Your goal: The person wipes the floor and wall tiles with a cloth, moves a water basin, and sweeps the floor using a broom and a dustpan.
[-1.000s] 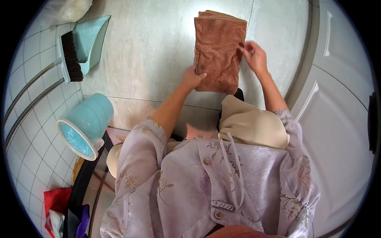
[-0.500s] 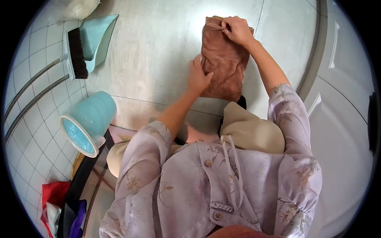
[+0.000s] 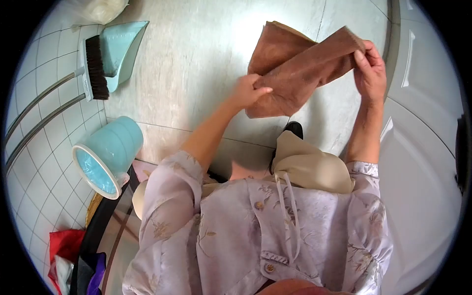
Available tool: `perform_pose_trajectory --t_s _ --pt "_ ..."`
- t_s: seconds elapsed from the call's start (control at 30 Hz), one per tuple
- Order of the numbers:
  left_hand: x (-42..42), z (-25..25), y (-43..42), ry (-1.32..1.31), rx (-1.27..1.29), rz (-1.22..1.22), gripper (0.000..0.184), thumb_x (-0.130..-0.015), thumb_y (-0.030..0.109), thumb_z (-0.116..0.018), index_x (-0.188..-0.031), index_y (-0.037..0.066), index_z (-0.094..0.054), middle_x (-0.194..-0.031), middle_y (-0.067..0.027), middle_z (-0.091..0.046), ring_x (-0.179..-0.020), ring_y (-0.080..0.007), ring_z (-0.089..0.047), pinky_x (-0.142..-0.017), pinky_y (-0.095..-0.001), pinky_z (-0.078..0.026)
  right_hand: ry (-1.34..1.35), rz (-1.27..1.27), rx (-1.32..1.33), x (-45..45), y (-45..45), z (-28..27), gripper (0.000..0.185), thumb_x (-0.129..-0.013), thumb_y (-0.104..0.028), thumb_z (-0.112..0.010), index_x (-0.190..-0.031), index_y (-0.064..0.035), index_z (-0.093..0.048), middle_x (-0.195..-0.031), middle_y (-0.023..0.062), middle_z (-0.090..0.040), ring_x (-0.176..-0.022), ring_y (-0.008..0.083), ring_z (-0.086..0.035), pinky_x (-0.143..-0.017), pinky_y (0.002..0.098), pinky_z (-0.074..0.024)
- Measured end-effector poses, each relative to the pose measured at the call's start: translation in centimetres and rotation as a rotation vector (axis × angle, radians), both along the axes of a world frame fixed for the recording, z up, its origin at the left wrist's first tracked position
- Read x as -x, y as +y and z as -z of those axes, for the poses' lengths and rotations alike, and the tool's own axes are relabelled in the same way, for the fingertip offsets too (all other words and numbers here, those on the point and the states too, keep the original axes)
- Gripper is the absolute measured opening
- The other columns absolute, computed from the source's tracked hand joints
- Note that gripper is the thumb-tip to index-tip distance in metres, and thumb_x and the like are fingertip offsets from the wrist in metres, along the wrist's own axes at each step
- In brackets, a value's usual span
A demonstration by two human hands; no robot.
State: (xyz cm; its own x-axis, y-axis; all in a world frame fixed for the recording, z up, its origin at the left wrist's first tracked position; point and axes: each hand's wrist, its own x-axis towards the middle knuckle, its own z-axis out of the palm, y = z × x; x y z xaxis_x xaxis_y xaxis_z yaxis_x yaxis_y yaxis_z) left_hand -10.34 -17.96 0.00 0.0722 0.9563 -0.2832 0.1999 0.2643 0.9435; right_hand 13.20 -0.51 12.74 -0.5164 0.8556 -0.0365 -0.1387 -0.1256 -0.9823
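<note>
A folded brown cloth hangs over the pale floor, its upper layer pulled slantwise toward the right. My right hand is closed on the raised corner of that layer, thumb in front. At the cloth's left edge, my left hand grips the fabric, with the thumb on the near side and part of the fingers hidden. A yellowish strip of another layer shows along the top edge. Below the cloth is my dark shoe.
A blue dustpan and a brush hang by the tiled wall on the left. Nearer me, a light-blue bin lies tipped. White cabinet doors line the right. Red fabric is at lower left.
My right hand has moved right and down, drawing the cloth's top corner with it. The cloth has gone from a neat upright rectangle to partly opened. My left hand has shifted slightly down.
</note>
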Motion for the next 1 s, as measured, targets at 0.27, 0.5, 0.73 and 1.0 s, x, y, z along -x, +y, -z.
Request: perform_pose_trajectory --t_s 0.27,0.5,0.73,1.0 --pt "10.2 -12.0 8.9 0.333 -0.184 -0.257 0.023 -0.073 0.02 -0.076 -0.085 0.002 -0.07 -0.068 -0.0022 -0.065 -0.059 -0.008 -0.055 -0.057 -0.0247 -0.049 0.01 0.16 -0.194 -1.7 8.7 -5.3 0.023 -0.089 -0.007 -0.055 -0.111 0.0013 -0.054 -0.102 0.0047 -0.06 -0.093 0.013 -0.056 -0.084 0.0274 -0.0433" --pt "13.8 -20.5 10.0 0.59 -0.664 -0.135 0.019 -0.077 0.003 -0.066 -0.096 0.002 -0.068 -0.089 -0.0043 -0.066 -0.081 -0.0115 -0.059 -0.073 -0.022 -0.046 0.085 0.329 -0.333 -4.5 7.6 -8.8 0.024 -0.093 -0.005 -0.046 -0.116 -0.001 -0.051 -0.115 0.0111 -0.056 -0.109 0.0192 -0.052 -0.096 0.0363 -0.0388" --pt "11.3 -16.0 3.3 0.513 -0.363 0.189 0.031 -0.07 -0.008 -0.061 -0.093 0.012 -0.07 -0.083 -0.0064 -0.058 -0.081 -0.0211 -0.057 -0.073 -0.0302 -0.048 -0.184 0.146 -0.1 -9.9 -3.1 -0.8 0.026 -0.088 -0.004 -0.053 -0.114 -0.0013 -0.051 -0.111 0.0069 -0.055 -0.105 0.0154 -0.05 -0.096 0.0303 -0.0366" --pt "8.9 -0.8 -5.0 0.519 -0.01 0.507 0.015 -0.078 0.006 -0.062 -0.092 0.006 -0.067 -0.09 -0.0084 -0.061 -0.087 -0.0267 -0.057 -0.078 -0.0338 -0.047 -0.572 -0.027 0.313 -9.8 -14.8 13.6 0.007 -0.088 -0.002 -0.051 -0.094 -0.004 -0.054 -0.086 -0.0031 -0.057 -0.084 0.0052 -0.05 -0.079 0.0214 -0.0388"
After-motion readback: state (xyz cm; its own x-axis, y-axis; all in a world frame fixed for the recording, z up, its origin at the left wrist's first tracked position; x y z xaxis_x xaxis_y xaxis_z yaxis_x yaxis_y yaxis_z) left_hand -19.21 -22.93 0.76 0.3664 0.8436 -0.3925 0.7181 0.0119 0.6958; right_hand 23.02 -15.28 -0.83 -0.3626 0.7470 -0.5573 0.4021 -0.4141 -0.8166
